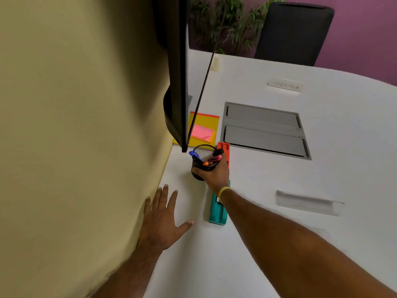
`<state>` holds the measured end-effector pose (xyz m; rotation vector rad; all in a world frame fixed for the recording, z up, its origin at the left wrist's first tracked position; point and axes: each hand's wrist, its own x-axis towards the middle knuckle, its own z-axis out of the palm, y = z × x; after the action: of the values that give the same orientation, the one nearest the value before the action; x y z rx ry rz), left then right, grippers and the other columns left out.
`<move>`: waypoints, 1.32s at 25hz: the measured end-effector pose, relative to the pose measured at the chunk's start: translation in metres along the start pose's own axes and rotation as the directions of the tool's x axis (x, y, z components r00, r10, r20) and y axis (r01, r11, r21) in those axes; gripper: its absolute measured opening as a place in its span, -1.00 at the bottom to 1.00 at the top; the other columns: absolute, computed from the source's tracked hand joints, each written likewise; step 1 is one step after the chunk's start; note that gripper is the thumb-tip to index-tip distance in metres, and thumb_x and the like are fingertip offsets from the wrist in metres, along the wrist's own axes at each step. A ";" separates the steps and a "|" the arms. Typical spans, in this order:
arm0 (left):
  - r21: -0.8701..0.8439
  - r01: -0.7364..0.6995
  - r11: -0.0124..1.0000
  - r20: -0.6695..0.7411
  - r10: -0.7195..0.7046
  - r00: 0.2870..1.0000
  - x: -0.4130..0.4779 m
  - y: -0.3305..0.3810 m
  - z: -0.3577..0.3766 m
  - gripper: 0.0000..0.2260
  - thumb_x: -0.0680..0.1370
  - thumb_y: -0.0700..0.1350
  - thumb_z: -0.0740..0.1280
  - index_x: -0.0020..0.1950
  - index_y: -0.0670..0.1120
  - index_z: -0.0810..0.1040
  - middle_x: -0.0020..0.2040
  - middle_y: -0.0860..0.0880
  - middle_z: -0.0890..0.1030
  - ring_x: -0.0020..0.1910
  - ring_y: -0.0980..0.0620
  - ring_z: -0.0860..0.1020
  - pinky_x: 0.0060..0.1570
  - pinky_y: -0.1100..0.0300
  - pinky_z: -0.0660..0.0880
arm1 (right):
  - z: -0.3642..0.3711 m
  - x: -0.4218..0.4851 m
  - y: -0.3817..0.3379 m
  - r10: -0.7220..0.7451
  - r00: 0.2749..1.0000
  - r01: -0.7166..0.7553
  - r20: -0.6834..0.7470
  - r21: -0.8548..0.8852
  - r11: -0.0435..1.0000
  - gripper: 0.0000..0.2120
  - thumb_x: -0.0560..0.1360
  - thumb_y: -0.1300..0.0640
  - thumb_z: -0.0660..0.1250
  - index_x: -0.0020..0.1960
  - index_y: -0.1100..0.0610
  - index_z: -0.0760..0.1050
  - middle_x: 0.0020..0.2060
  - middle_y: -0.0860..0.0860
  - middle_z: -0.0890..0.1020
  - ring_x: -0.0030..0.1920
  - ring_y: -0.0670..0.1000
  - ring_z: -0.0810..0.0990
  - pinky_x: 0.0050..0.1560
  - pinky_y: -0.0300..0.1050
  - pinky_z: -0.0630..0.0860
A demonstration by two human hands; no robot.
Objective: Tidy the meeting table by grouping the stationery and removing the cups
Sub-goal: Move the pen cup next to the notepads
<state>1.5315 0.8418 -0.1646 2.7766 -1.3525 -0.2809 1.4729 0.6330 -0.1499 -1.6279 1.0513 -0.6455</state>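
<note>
My right hand grips a black mesh pen holder with several coloured pens, at the white table's left edge by the wall. My left hand lies flat with fingers spread on the table beside the wall, holding nothing. A teal box lies under my right wrist, and an orange box sits just behind the holder. A yellow pad with pink sticky notes lies farther back. A pale cup stands at the far edge, blurred.
A black screen hangs on the yellow wall over the table's left edge. A grey cable hatch is set in the table. A paper name card and a clear plastic stand lie to the right. A black chair stands behind.
</note>
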 end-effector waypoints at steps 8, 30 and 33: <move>-0.025 0.006 1.000 0.041 -0.005 0.999 0.018 0.003 0.026 0.04 0.23 0.63 -0.34 0.59 0.09 -0.20 0.60 -0.03 -0.27 0.59 -0.04 -0.24 0.54 -0.08 -0.17 | 0.051 0.050 0.018 -0.030 0.999 0.030 0.014 -0.029 0.999 -0.28 0.17 0.03 0.67 0.19 -0.04 0.35 0.10 -0.08 0.58 0.12 -0.02 0.57 0.16 -0.09 0.59; 0.019 -0.054 0.998 0.022 0.054 0.998 -0.030 0.067 -0.054 0.11 0.19 0.65 -0.28 0.61 0.05 -0.08 0.63 -0.05 -0.11 0.60 -0.06 -0.12 0.55 -0.14 -0.04 | -0.165 -0.086 0.019 -0.125 0.982 0.178 0.143 -0.468 0.866 -0.09 0.39 -0.29 0.44 0.57 -0.07 0.07 0.56 -0.06 0.18 0.55 -0.03 0.13 0.51 -0.10 0.15; 0.069 -0.059 0.996 0.044 0.056 0.997 -0.048 0.107 -0.065 0.13 0.16 0.66 -0.34 0.60 0.06 -0.19 0.62 -0.05 -0.19 0.59 -0.07 -0.20 0.53 -0.20 -0.13 | -0.231 -0.120 0.028 -0.127 0.984 0.173 0.121 -0.553 0.815 -0.01 0.36 -0.40 0.38 0.59 -0.03 0.03 0.59 -0.02 0.10 0.57 0.00 0.06 0.56 0.01 0.10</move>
<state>1.4310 0.8104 -0.0810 2.7979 -1.4768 -0.2965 1.2169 0.6271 -0.0938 -2.2514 1.1262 -0.3793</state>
